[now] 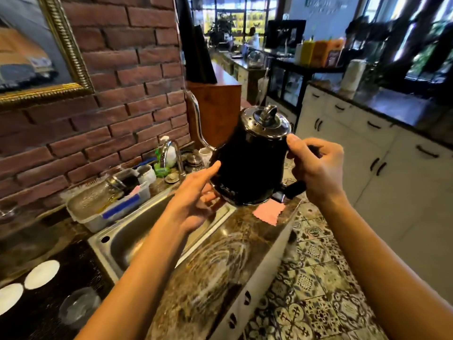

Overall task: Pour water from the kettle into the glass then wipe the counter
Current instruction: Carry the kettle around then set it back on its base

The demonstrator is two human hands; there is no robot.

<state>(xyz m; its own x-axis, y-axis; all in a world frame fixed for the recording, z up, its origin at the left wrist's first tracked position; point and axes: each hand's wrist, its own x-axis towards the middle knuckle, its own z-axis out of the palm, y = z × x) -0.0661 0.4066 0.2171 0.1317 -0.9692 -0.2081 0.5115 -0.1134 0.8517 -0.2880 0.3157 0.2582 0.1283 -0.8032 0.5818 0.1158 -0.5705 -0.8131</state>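
Observation:
A black gooseneck kettle (250, 163) with a chrome lid is held in the air over the counter's far end, its thin spout curving up to the left. My right hand (316, 168) is closed around the black handle at the kettle's right side. My left hand (198, 195) cups the kettle's lower left side and base. A pink cloth (268, 213) lies on the brown marble counter (220, 266) just under the kettle. A clear glass (78, 306) stands on a dark mat at the lower left.
A steel sink (137, 231) sits left of the counter, with a tap (175, 153), a soap bottle and a tray of dishes (107, 202) behind it. Two white saucers (41, 274) lie at the lower left. White cabinets (367, 148) and patterned floor tiles are on the right.

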